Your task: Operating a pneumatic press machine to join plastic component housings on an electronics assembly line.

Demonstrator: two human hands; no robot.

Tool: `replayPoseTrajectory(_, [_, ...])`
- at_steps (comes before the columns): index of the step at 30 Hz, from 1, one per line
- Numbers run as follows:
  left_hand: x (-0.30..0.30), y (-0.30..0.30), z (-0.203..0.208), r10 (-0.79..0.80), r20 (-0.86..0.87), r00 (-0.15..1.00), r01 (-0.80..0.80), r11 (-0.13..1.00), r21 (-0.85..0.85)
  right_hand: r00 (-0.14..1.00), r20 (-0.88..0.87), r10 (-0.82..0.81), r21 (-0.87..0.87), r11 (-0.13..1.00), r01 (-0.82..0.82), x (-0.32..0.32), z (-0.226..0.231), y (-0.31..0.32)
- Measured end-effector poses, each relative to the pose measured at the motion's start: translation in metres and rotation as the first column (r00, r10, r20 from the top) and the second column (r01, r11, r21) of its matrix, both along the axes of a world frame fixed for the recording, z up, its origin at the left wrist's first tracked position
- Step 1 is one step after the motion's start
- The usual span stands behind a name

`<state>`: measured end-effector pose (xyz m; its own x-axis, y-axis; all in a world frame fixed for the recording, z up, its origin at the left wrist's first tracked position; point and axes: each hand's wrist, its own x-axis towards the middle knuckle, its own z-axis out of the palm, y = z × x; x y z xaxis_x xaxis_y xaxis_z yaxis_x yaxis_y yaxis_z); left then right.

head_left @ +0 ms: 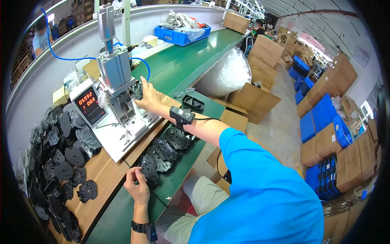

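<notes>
My right hand reaches across to the far side of a bench press. Its thumb and fingers grip a black perforated plastic part beside the press head. Closer to me, my left hand pinches the edge of another black plastic part at the near end of a row. Behind that one in the row lie several more black shells on the green belt. The underside of each grip is hidden.
A counter box with red digits stands left of the press. Black parts are heaped on the wooden board at left. A lone black shell sits right of my right wrist. A blue crate is farther up, with cartons at right.
</notes>
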<state>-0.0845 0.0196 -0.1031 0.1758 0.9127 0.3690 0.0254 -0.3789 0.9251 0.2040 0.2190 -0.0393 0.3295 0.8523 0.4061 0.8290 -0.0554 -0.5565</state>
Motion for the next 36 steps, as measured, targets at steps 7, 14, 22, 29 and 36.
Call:
replayPoseTrajectory(7, [-0.001, 0.000, 0.002, 0.006, -0.005, 1.000, -0.006, 1.000, 0.020, 1.000, 0.003, 0.014, 0.039, 0.999, -0.015, -0.005, 0.004, -0.001])
replayPoseTrajectory(14, [0.004, 0.003, -0.004, -0.018, 0.020, 1.000, 0.017, 0.999, 0.032, 0.998, -0.057, -0.002, 0.183, 0.983, 0.012, 0.011, 0.003, -0.015])
replayPoseTrajectory(22, [-0.001, -0.001, -0.009, -0.194, 0.131, 0.972, 0.199, 0.979, -0.032, 0.951, -0.268, 0.155, 0.292, 0.954, -0.073, -0.067, 0.015, -0.216])
replayPoseTrajectory(29, [0.005, -0.001, 0.003, -0.033, 0.038, 0.999, 0.027, 0.989, 0.144, 0.889, 0.033, 0.457, 0.043, 0.888, -0.458, -0.101, -0.008, -0.288])
replayPoseTrajectory(36, [0.001, 0.006, 0.012, -0.008, -0.025, 1.000, 0.005, 0.994, -0.112, 0.958, 0.251, 0.139, 0.009, 0.989, -0.146, -0.026, -0.006, -0.292])
